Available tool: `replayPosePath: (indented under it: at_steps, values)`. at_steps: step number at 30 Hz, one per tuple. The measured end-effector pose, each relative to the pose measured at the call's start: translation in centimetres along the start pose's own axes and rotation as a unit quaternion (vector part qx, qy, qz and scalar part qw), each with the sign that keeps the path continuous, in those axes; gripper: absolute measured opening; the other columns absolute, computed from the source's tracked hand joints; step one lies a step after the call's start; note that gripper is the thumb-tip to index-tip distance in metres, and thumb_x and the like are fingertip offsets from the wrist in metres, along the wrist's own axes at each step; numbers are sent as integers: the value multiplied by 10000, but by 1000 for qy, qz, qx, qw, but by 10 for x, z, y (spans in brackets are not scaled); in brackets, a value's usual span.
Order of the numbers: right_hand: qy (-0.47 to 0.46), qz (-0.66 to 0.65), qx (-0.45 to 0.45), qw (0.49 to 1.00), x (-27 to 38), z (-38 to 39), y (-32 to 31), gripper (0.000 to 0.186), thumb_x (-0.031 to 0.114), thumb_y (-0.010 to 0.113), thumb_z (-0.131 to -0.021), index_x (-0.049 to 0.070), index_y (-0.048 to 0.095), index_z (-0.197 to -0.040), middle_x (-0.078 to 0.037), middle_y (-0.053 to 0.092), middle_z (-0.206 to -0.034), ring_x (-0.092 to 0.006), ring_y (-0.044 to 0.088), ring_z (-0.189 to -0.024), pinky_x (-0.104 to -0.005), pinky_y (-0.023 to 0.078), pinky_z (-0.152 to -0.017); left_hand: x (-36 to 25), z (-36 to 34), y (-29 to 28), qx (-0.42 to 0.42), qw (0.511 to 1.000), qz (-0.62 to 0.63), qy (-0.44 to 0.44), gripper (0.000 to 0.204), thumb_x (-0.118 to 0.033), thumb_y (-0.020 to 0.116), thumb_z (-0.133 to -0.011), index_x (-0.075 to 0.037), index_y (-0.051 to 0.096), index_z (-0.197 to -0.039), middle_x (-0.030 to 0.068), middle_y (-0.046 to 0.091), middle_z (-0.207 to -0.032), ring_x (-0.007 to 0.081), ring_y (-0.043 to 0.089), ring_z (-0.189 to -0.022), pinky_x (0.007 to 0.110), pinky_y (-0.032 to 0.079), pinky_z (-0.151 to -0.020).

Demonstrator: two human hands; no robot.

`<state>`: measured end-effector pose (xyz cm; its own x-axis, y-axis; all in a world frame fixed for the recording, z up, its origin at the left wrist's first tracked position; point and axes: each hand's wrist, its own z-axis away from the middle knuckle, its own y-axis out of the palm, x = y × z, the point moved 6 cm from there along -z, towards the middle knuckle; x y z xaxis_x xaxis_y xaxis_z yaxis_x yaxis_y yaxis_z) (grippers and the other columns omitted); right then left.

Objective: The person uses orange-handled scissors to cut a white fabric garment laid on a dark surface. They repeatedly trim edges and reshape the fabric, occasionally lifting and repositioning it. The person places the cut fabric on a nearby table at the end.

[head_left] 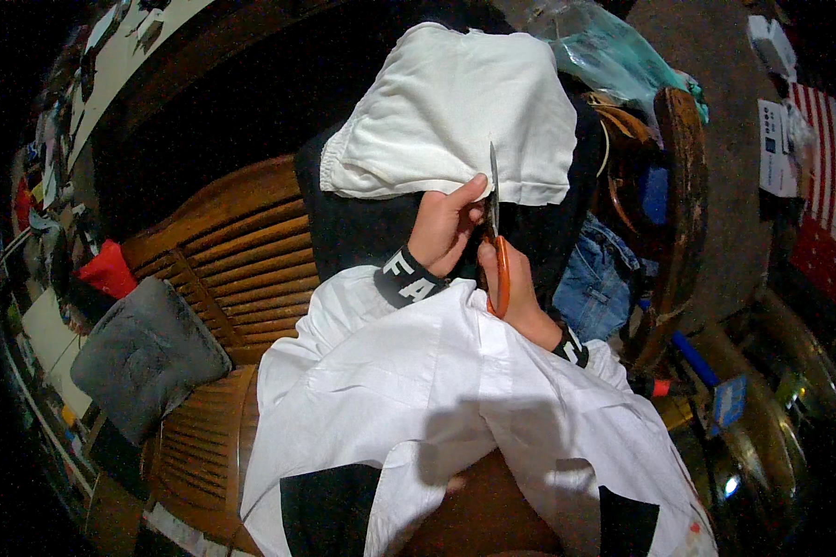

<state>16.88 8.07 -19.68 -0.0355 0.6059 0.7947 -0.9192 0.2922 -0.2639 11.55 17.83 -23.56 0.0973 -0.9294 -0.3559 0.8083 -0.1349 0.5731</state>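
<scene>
Over on the far left there's a grey cushion (pixel 144 353) sitting on the slatted wooden bench (pixel 241 260), with a red bit of something (pixel 109 269) just behind it, none of it in my way.

Moving in, my left hand (pixel 446 227) has its grip closed on the near edge of the white fabric (pixel 455 116), thumb up on top and fingers curled under as far as I can tell. I'd say I'm pinching it there to keep the edge taut, since floppy cloth just folds away from a blade. The white fabric itself is spread out just beyond my hands, in the middle of the scene, lying over a dark cloth (pixel 362 223) underneath.

Right beside that, my right hand (pixel 515 292) has its grip wrapped through the orange handles of the scissors (pixel 495 232). The blades point away from me, straight up into the fabric edge, touching or very nearly touching my left thumb. Can't really tell how far the blades are open, they read as one thin line from here.

Further right there's some denim (pixel 599 274) bunched near my wrist, and a round wooden chair back (pixel 683 186) past that. Far right, a teal plastic bag (pixel 613 56) sits beyond the fabric.
</scene>
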Motion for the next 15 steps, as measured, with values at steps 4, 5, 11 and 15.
replayPosePath:
  at_steps: [4,5,11,15]
  values:
    - [-45,-40,5,998,-10,-2,3,290,317,433,-934,34,472,-883,-20,454,-680,-100,413,-564,-248,345,-510,-1,-2,-1,-9,999,23,21,231,-247,657,-829,-87,554,-696,-8,518,-621,88,459,-546,230,363,-528]
    - [-46,-50,12,998,-10,-2,4,271,303,434,-933,36,468,-897,-23,450,-685,-100,416,-576,-247,349,-520,-1,-2,-3,-20,999,21,29,210,-239,658,-826,-79,562,-728,-7,526,-638,88,462,-551,231,366,-530]
    - [28,-56,39,997,-6,-2,7,268,194,570,-836,5,420,-955,-132,491,-794,-227,517,-693,-334,439,-652,-16,5,4,-63,990,-29,121,182,-188,662,-817,-34,591,-884,8,575,-738,91,494,-596,237,393,-547]
    - [-36,-24,30,999,-6,-2,10,343,193,593,-794,2,391,-996,-156,482,-850,-257,524,-757,-354,442,-695,-15,3,1,-53,991,-67,101,210,-173,655,-821,-24,583,-951,14,598,-813,96,528,-645,245,409,-577]
